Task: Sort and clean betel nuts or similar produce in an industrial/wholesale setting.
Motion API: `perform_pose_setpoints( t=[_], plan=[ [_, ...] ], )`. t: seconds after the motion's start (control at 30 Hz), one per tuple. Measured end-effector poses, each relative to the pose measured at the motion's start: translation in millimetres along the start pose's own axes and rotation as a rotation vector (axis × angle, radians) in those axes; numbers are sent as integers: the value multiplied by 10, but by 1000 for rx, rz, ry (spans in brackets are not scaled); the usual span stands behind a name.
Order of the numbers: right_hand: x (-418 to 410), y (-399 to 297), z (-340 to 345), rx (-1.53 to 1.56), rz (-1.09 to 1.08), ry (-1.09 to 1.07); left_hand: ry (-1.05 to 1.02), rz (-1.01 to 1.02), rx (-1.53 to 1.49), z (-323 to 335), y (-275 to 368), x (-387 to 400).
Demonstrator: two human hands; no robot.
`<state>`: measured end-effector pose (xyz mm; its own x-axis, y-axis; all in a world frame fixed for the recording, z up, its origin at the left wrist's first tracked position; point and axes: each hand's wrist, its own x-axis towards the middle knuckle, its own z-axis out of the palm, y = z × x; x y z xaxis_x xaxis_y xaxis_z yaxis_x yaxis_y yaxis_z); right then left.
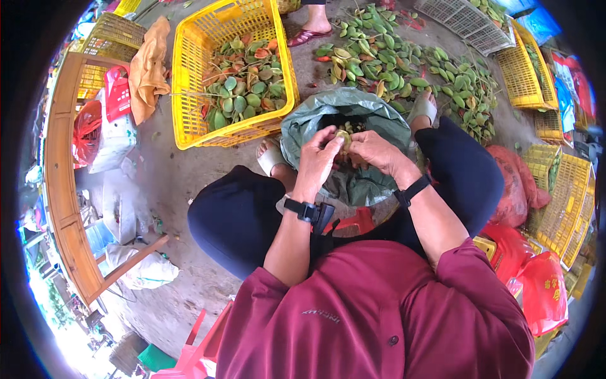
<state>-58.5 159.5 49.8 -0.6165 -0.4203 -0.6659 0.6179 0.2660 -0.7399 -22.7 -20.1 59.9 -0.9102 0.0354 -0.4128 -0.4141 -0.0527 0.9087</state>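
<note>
My left hand (318, 154) and my right hand (378, 150) meet over the mouth of a green woven plastic sack (348, 99). Between their fingertips is a small yellowish-green piece (344, 138), perhaps part of a pod or seed; the fingers partly cover it. Both thumbs and forefingers press on it from either side. Inside the sack, small pale and brown pieces (352, 127) show behind the hands, though much of the inside is in shadow. The sack stands on the floor between my feet, its rim rolled outward.
At the upper left, a yellow plastic crate (182, 111) holds green and orange pods (246, 97). More pods (383, 57) lie heaped on the concrete floor beyond the sack. Another person's sandalled foot (312, 33) is near the heap. Red mesh sacks (509, 189) and stacked yellow crates (565, 208) stand right.
</note>
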Motion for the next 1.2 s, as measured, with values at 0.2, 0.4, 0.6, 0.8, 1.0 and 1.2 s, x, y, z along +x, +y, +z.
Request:
perform_pose_setpoints(
  t=[0.2, 0.4, 0.6, 0.8, 1.0, 1.2],
  plan=[
    [-307, 173, 17, 704, -53, -129, 76, -47, -371, -35, -97, 49],
    [-403, 269, 118, 671, -142, 61, -16, -170, -382, -168, -274, -9],
    [-759, 286, 515, -552, -497, 457, -447, -489, -428, 143, -377, -509],
    [-808, 399, 504, -684, -475, 429, -526, -615, -409, 119, -371, -568],
    [-723, 324, 353, -499, -514, 415, -335, -518, -493, 44, -334, -416],
    [-694, 164, -107, 115, -437, 546, 22, -22, -554, -722, 533, 0]
  ],
)
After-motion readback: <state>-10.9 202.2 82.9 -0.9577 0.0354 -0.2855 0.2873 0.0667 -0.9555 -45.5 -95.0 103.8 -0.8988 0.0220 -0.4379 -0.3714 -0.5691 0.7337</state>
